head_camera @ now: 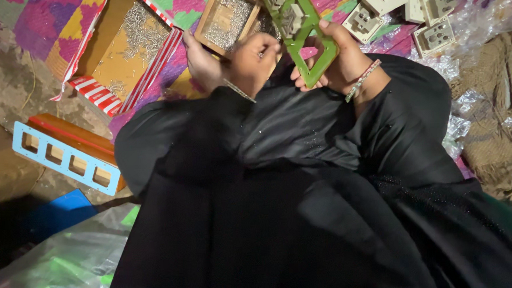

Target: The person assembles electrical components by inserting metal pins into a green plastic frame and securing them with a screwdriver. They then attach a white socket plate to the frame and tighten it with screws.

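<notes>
Green plastic frame (306,32) gripped by right hand (335,57); left hand (246,61) fingers pinched closed against it.

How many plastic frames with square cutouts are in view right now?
2. A green frame is gripped by the right hand with the left hand beside it; a blue frame lies at the left against an orange block. Others may be hidden.

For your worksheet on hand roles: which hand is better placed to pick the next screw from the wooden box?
Probably the left hand. It sits right at the wooden box of screws and seems to pinch only something small. The right hand is gripping the green frame, so it looks occupied.
</notes>
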